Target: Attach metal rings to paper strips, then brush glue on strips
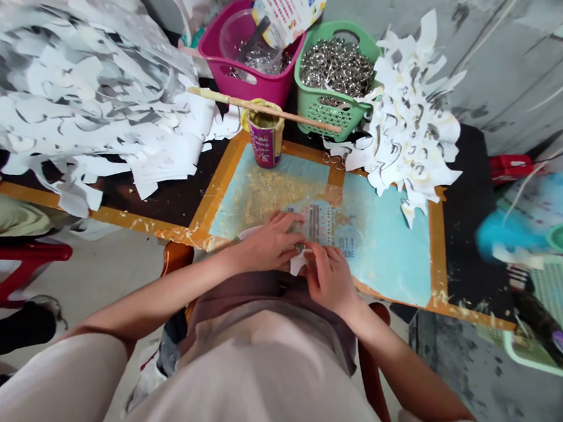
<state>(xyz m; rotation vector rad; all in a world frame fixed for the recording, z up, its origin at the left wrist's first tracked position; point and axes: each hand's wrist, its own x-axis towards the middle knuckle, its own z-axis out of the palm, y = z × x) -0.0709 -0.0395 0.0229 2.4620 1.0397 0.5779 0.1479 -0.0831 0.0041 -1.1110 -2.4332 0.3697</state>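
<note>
My left hand (271,242) and my right hand (327,276) meet at the near edge of a light blue work board (383,242) smeared with yellow glue. Both have fingers curled, pressing on a small printed paper piece (318,223) that lies on the board. A small metal ring seems to sit between the fingertips, but it is too small to be sure. A white paper edge pokes out under my hands. A glue can (265,139) with a long stick (267,107) across its top stands at the board's far left corner.
A green basket (336,76) full of metal rings and a magenta basket (250,53) stand at the back. White paper cut-outs are piled at the left (86,103) and right (410,130). A red stool (14,263) and another person's leg are at the left.
</note>
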